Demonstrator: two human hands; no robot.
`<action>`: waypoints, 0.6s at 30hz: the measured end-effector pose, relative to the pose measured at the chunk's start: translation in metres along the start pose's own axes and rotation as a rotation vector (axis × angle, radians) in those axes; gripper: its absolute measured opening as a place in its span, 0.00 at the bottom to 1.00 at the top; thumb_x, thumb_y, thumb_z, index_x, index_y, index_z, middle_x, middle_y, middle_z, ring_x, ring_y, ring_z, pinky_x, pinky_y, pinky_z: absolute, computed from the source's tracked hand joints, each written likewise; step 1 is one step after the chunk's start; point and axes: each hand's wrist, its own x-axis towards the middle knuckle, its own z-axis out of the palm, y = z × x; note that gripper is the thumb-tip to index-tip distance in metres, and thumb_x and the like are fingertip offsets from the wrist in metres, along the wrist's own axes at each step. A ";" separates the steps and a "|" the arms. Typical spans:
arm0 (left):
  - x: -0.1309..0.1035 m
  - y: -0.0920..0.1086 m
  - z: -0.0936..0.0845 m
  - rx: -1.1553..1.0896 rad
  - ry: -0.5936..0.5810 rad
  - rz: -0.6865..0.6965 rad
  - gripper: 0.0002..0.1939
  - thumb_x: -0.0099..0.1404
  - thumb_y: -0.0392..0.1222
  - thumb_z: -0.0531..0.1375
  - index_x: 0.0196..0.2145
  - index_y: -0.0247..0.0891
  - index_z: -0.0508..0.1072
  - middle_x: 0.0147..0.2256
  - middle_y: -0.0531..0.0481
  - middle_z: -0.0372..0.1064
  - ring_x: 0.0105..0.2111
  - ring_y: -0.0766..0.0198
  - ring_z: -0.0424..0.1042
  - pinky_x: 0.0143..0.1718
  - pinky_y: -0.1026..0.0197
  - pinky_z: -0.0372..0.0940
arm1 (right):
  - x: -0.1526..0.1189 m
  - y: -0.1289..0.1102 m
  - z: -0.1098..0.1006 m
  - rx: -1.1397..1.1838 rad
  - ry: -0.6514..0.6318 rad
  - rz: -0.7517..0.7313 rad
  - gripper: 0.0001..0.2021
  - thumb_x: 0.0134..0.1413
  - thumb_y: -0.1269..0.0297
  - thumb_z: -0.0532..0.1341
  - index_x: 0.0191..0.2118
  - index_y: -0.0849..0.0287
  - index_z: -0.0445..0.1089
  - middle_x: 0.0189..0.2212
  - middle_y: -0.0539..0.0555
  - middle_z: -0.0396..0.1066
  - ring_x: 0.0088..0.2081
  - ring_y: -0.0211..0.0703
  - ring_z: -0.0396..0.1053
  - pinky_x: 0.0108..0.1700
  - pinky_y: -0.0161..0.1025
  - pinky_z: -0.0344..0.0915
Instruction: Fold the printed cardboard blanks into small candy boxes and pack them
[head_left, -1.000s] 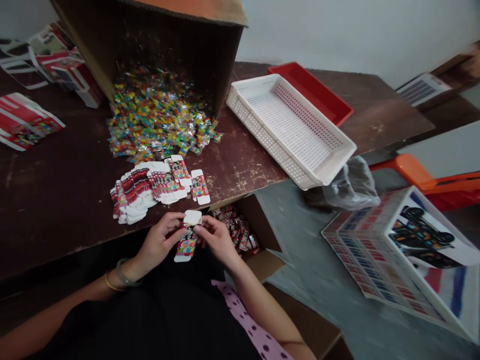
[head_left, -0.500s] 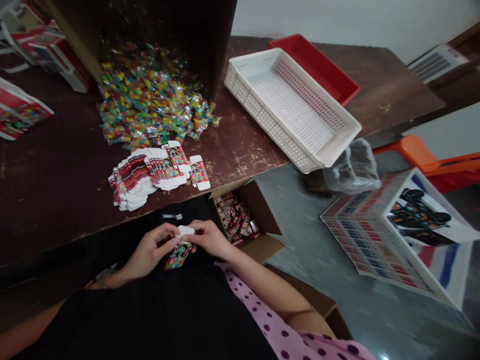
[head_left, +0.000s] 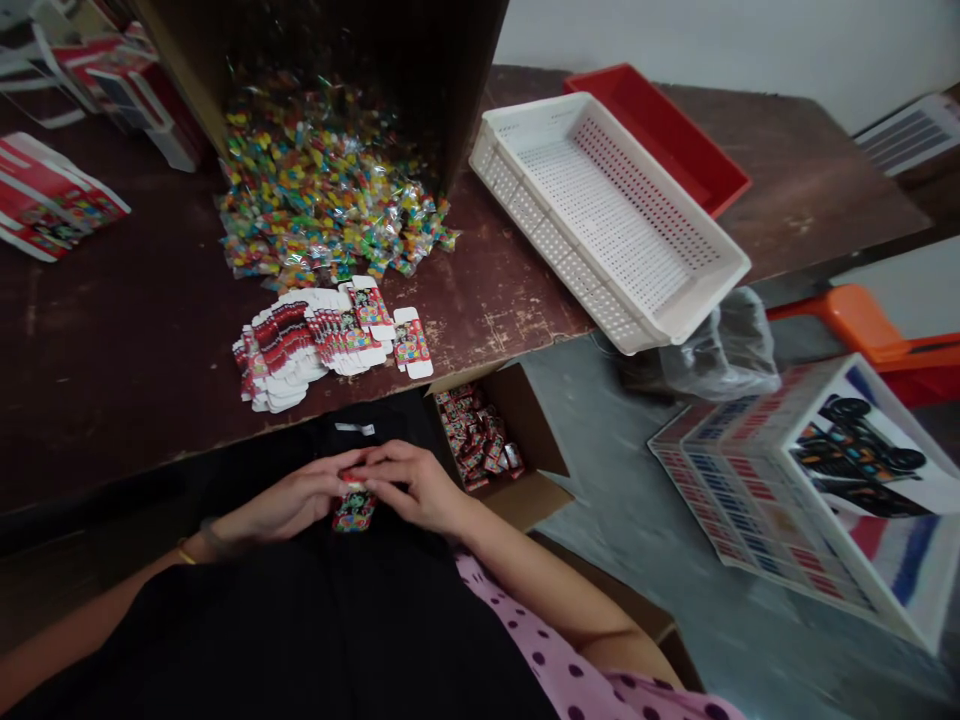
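Observation:
Between my two hands, over my lap, is a small printed candy box (head_left: 353, 508) in red, green and other bright colours. My left hand (head_left: 300, 497) grips it from the left, fingers closed at its upper end. From the right, my right hand (head_left: 410, 484) has its fingers pressed on the top of the same box. The top flap is hidden under the fingers. On the table edge ahead lie overlapping rows of flat, unfilled boxes (head_left: 300, 345), with a single flat box (head_left: 412, 343) apart at the right. Behind them, wrapped candies (head_left: 322, 200) spill in a heap.
The candies come from a large carton (head_left: 480, 60) lying open. A white perforated basket (head_left: 555, 240) and a red tray (head_left: 660, 130) stand right on the brown table (head_left: 150, 400). Below the edge, an open carton (head_left: 544, 420) holds filled boxes. A striped crate (head_left: 750, 490) stands on the floor.
The white flap that stood up from the candy box is no longer visible; both hands have closed over its top. The view has shifted slightly left.

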 end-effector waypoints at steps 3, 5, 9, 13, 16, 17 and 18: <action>-0.003 -0.002 -0.006 0.135 -0.040 0.033 0.31 0.57 0.34 0.62 0.59 0.47 0.67 0.57 0.46 0.69 0.57 0.52 0.66 0.57 0.52 0.59 | -0.003 -0.002 -0.007 -0.238 -0.145 -0.153 0.19 0.63 0.58 0.58 0.57 0.54 0.68 0.53 0.60 0.68 0.53 0.48 0.64 0.55 0.46 0.60; -0.002 -0.002 -0.006 0.284 -0.020 0.087 0.35 0.57 0.36 0.64 0.61 0.49 0.63 0.58 0.46 0.67 0.57 0.53 0.65 0.57 0.52 0.59 | 0.009 0.000 -0.019 -0.313 -0.233 -0.223 0.18 0.62 0.58 0.59 0.56 0.54 0.70 0.53 0.59 0.68 0.52 0.48 0.64 0.55 0.47 0.60; 0.004 0.014 -0.004 0.665 0.120 0.227 0.38 0.58 0.39 0.61 0.65 0.46 0.55 0.44 0.48 0.71 0.44 0.58 0.70 0.47 0.57 0.65 | 0.087 0.022 -0.076 -0.329 -0.227 -0.280 0.12 0.63 0.60 0.58 0.47 0.55 0.75 0.48 0.55 0.72 0.50 0.43 0.66 0.55 0.41 0.61; -0.008 0.044 -0.005 1.141 0.123 0.170 0.27 0.54 0.39 0.61 0.53 0.43 0.73 0.33 0.53 0.67 0.33 0.61 0.68 0.37 0.63 0.63 | 0.192 0.049 -0.146 -0.590 0.205 0.031 0.17 0.58 0.74 0.59 0.53 0.61 0.72 0.55 0.60 0.66 0.57 0.49 0.60 0.61 0.45 0.54; -0.025 0.058 -0.009 1.338 0.014 0.035 0.16 0.49 0.39 0.63 0.38 0.42 0.80 0.32 0.52 0.69 0.30 0.60 0.68 0.31 0.64 0.61 | 0.226 0.063 -0.170 -0.598 0.246 0.086 0.18 0.52 0.80 0.59 0.49 0.65 0.73 0.51 0.63 0.69 0.55 0.51 0.61 0.61 0.46 0.52; -0.030 0.060 -0.010 1.349 -0.025 0.012 0.13 0.49 0.38 0.63 0.35 0.41 0.80 0.32 0.52 0.70 0.30 0.59 0.68 0.31 0.64 0.61 | 0.226 0.066 -0.172 -0.584 0.266 0.091 0.17 0.52 0.80 0.59 0.48 0.66 0.73 0.49 0.64 0.70 0.53 0.51 0.62 0.61 0.47 0.53; -0.033 0.061 -0.012 1.342 -0.035 0.030 0.10 0.50 0.38 0.63 0.33 0.41 0.79 0.33 0.52 0.71 0.31 0.59 0.68 0.31 0.64 0.61 | 0.220 0.069 -0.172 -0.568 0.296 0.104 0.16 0.53 0.79 0.58 0.48 0.67 0.73 0.46 0.64 0.71 0.51 0.51 0.63 0.59 0.47 0.54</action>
